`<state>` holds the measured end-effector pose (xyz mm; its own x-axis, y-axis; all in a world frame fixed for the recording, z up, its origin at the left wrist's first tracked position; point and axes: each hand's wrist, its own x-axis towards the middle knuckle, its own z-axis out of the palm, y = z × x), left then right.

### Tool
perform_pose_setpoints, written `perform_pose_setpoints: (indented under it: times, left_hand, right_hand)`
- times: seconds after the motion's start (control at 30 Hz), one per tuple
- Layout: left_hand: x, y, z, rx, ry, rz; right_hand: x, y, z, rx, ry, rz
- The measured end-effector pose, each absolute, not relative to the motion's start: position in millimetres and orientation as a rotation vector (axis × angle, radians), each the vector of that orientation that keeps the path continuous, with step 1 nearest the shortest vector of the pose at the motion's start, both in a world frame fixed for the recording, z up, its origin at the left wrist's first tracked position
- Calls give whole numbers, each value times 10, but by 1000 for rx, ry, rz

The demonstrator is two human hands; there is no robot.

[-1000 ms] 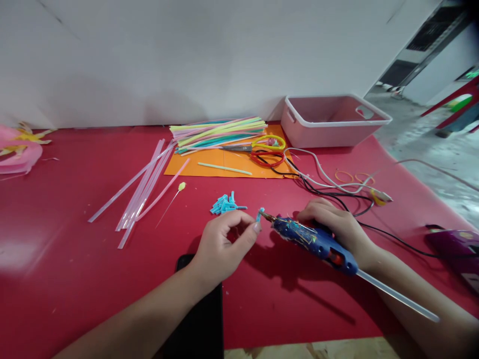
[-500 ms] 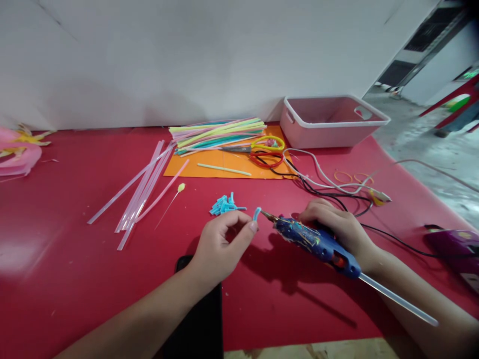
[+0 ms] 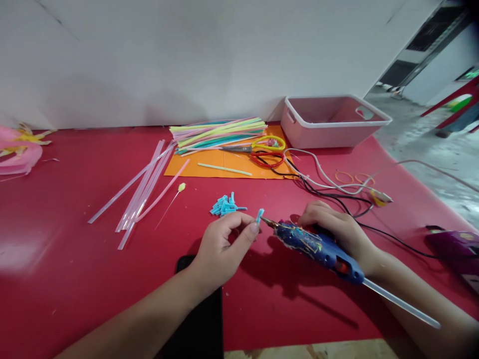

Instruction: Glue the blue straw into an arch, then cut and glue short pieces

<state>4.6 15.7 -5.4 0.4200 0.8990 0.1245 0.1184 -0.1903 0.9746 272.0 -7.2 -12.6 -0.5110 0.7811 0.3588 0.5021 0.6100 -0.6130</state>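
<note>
Between the thumb and fingertips of my left hand (image 3: 226, 247) is a short light-blue piece (image 3: 259, 215), held upright. My right hand (image 3: 339, 232) is wrapped round a blue glue gun (image 3: 318, 244), its metal nozzle pointing left, close beside the blue piece. A long clear glue stick (image 3: 402, 303) sticks out of the gun's back end. Just beyond my left hand lies a small pile of blue pieces (image 3: 225, 205) on the red table (image 3: 123, 294).
Colored strips (image 3: 217, 134) and scissors (image 3: 268, 143) lie on orange paper (image 3: 183, 167). A pink basket (image 3: 329, 134) stands behind tangled cables (image 3: 318, 187). Clear glue sticks (image 3: 140, 192) lie left, a black phone (image 3: 202, 324) under my left forearm, a purple object (image 3: 452, 249) at right.
The blue piece in my left hand has tilted from a curved lean to more upright. The glue gun has shifted slightly right and down at its back end.
</note>
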Motion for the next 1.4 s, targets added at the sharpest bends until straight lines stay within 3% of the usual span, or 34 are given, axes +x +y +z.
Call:
perform_pose_setpoints:
  times: [1.4]
  left_hand:
    - [38, 157, -68, 1662, 932, 922]
  right_hand:
    - [2699, -48, -126, -1034, -2207, 466]
